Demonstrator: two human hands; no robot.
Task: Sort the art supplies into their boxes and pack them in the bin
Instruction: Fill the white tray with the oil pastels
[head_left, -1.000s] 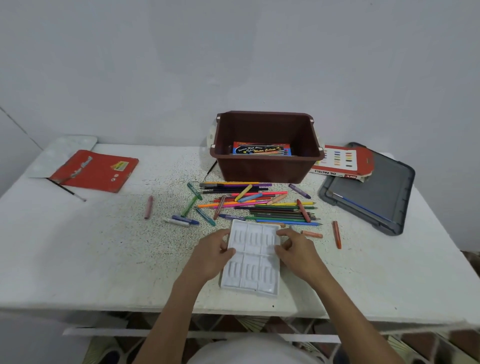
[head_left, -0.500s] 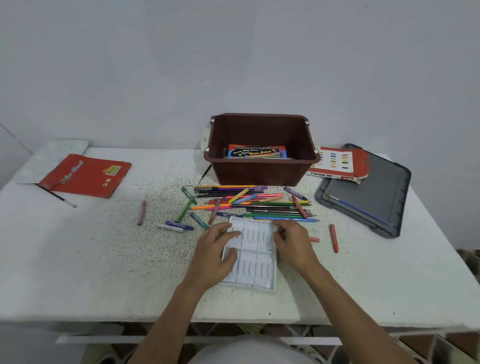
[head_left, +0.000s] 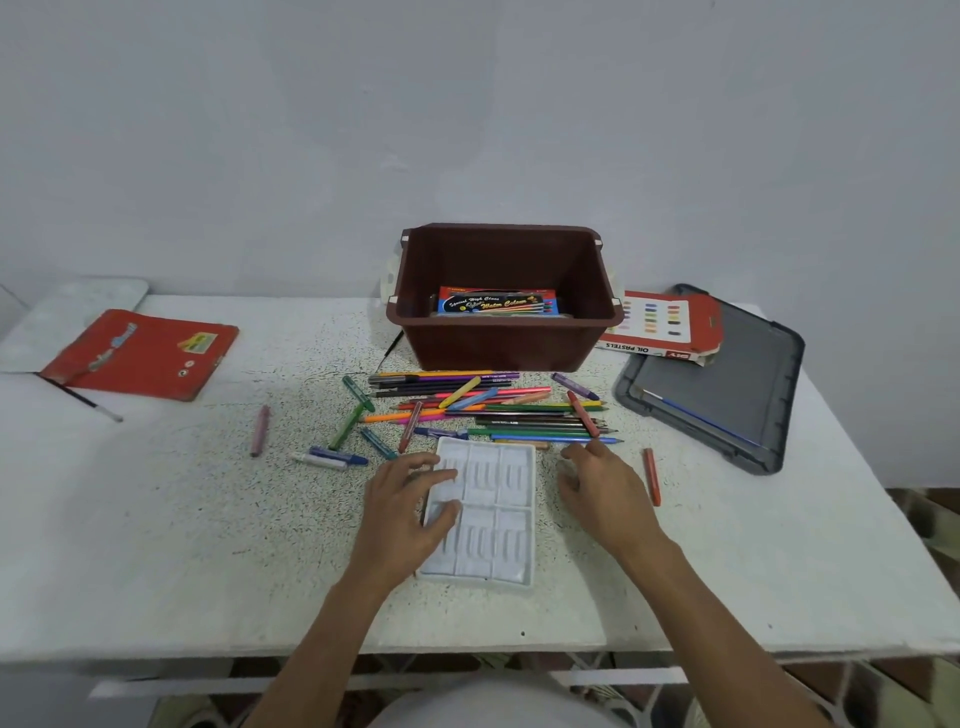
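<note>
I am steadying the white tray under my flat-fingered left hand, my right hand hanging relaxed and empty just beside it, likely readying to pinch crayons lying just past my fingertips into its slots.

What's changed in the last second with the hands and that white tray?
The right hand has let go of the right edge of the white tray and moved off to the right. It is now apart from the tray and holds nothing. The left hand stays on the tray's left side, fingers resting on it. The tray, the loose pencils and crayons and the brown bin lie as before.
</note>
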